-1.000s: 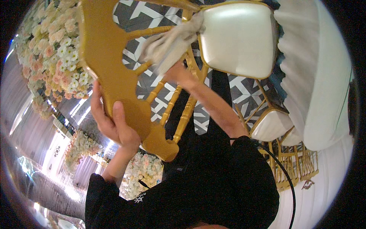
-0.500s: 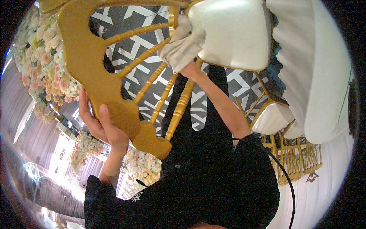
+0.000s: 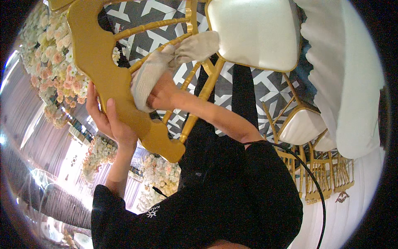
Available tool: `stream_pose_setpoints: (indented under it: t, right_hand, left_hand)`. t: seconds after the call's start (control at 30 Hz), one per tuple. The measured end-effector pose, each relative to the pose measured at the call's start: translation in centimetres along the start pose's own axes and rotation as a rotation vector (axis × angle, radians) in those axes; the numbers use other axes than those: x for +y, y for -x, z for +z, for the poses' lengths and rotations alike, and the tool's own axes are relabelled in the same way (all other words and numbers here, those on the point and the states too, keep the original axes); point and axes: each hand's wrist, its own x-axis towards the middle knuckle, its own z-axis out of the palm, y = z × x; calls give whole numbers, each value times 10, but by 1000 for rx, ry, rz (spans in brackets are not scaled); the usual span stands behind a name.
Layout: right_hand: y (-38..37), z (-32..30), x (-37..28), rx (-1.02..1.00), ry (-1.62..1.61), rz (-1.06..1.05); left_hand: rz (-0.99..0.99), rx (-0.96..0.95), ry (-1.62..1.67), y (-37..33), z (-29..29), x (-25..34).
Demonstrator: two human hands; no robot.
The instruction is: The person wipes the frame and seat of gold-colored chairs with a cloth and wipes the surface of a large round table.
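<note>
A gold chair (image 3: 96,62) with a scalloped top rail, turned spindles and a white seat cushion (image 3: 253,33) fills the upper middle. My left hand (image 3: 112,120) grips the outer edge of its top rail, thumb on the near face and fingers going behind. My right hand (image 3: 163,92) is closed on a pale cloth (image 3: 146,76), which presses against a spindle close to where it meets the rail. One end of the cloth trails toward the seat. My right fingers are mostly covered by the cloth.
White and peach flowers (image 3: 56,62) stand at the left, with more flowers (image 3: 159,176) lower down. More gold chairs (image 3: 302,126) with white cushions are at the right, beside a white draped cloth (image 3: 356,91). The floor (image 3: 265,85) has a dark and white geometric pattern.
My right hand has moved with the cloth from the seat end of the spindles down and left to the top rail. My left hand keeps its hold on the rail.
</note>
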Motion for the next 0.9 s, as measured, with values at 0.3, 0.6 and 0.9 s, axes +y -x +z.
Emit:
stream_pose_setpoints:
  t: [0.3,0.6,0.9]
  right_hand:
    - [1,-80,99,-67,398,-27]
    - [-5,-31,-2,55,17,-104]
    - [95,-84,144,122,318,93]
  left_hand:
    - [-3,-13,33,2,-2,-3]
    - [-21,6,67,1,2,0]
    - [-20,15,28,2,-4,1]
